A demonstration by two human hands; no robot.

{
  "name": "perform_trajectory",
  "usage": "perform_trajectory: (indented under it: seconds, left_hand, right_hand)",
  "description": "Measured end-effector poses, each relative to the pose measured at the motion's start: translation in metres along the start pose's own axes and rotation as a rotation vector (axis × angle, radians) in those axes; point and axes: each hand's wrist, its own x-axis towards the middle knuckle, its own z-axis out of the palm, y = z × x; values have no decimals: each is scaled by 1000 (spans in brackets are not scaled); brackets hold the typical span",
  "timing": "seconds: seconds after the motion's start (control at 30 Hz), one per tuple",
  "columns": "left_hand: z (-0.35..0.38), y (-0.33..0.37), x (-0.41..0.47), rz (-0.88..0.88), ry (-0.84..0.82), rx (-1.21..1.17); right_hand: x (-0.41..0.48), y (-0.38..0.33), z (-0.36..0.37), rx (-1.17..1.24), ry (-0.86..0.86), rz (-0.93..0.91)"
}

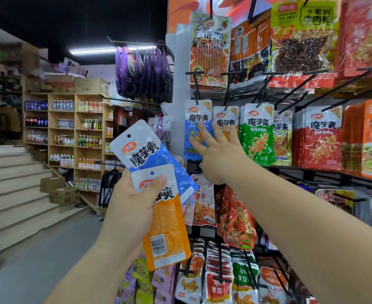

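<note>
Hanging snack packets on the peg wall, by the look of it, and caught mid-reach. Gripping two in the left hand (pixel 134 200) at centre frame: a blue packet (pixel 150 150) fanned out behind and an orange packet (pixel 169 233) in front, pinned under the thumb, both with punch holes showing at the top. Reaching with the right hand (pixel 220 154) toward the middle row just right of centre, fingers straight and spread, holding nothing, only touching the hanging blue packet (pixel 194 119) and brushing its orange neighbour (pixel 224 121). Probably finding the spot for the blue flavour, or steadying that stack on its hook (pixel 195 88) before adding another. Next up, judging from this: taking the blue one out of the left hand, lining its hole up with the hook tip and sliding it on in front of the matching stack. Calls for a clean pinch near the top edge and a straight push, without knocking the green packets (pixel 257 137) further right. No way of telling the room left on that hook. Nothing doing with the drink shelves (pixel 71 128) at middle left or the stairs (pixel 16 183) at lower left.
</note>
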Motion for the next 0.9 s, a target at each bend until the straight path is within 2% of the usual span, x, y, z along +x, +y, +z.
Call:
perform_trajectory:
  seconds: [0.17, 0.23, 0.3, 0.4, 0.47, 0.53, 0.67, 0.9]
  left_hand:
    - [9, 0, 0, -24, 0, -15]
    - [14, 2, 0, -28, -2, -11]
    - [18, 4, 1, -23, -13, 20]
    - [26, 6, 5, -6, -30, 56]
    - [34, 8, 7, 5, -26, 43]
    - [41, 8, 11, 23, -18, 37]
    - [59, 8, 17, 66, -9, 12]
    - [78, 0, 11, 68, -35, 75]
  right_hand:
    - [2, 0, -2, 85, -71, -30]
    - [-2, 1, -10, 226, -23, -67]
    - [-14, 4, -23, 499, 123, -82]
    - [-40, 7, -37, 1057, 318, -40]
    - [-62, 4, -40, 1312, 359, -28]
    - [-85, 3, -40, 1496, 314, -46]
    - [-110, 7, -26, 1483, 226, -149]
    - [-123, 20, 0, 1508, 310, -30]
